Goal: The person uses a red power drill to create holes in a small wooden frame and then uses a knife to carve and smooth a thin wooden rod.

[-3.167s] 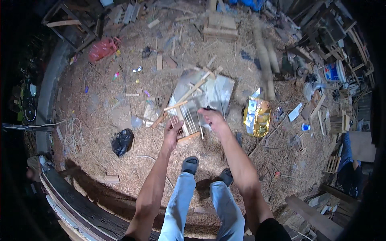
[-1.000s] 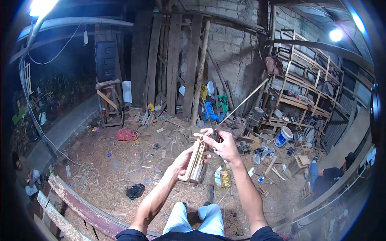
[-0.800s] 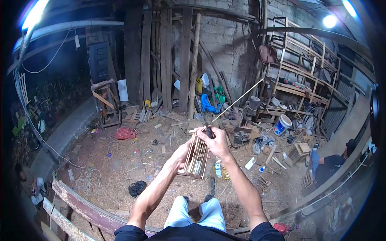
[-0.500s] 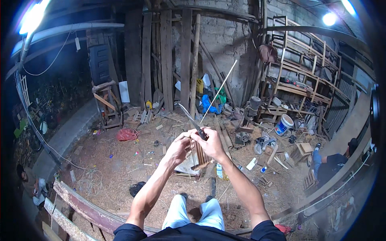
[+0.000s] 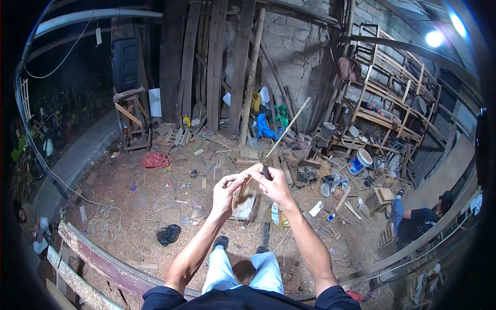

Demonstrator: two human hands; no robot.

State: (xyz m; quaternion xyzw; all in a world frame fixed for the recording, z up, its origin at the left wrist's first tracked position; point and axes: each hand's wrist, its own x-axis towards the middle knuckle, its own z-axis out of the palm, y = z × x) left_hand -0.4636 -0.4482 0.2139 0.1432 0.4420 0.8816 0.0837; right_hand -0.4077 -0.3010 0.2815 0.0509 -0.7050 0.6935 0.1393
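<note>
In front of me, both hands are raised close together above the floor. My right hand (image 5: 276, 187) is closed around a knife's black handle (image 5: 266, 172); the blade is hard to make out against the fingers. A long, thin, pale wooden strip (image 5: 289, 126) slants up and to the right from between my hands. My left hand (image 5: 225, 192) is closed, thumb and fingers pinching the strip near its lower part. Below the hands, narrow brown strips (image 5: 243, 190) show in the gap, over a pale flat piece (image 5: 244, 207) on the ground.
Shavings and scraps cover the dirt floor. A red plastic bag (image 5: 156, 159) and a black bag (image 5: 169, 234) lie to the left. On the right are a white bucket (image 5: 360, 161), a wooden rack (image 5: 387, 98) and a seated person (image 5: 423, 219). A long plank (image 5: 106, 261) spans the lower left.
The knife blade, raised and plain to see before, is now lost against my hands. The pale strip has tilted further right and its tip is lower. My view has shifted slightly.
</note>
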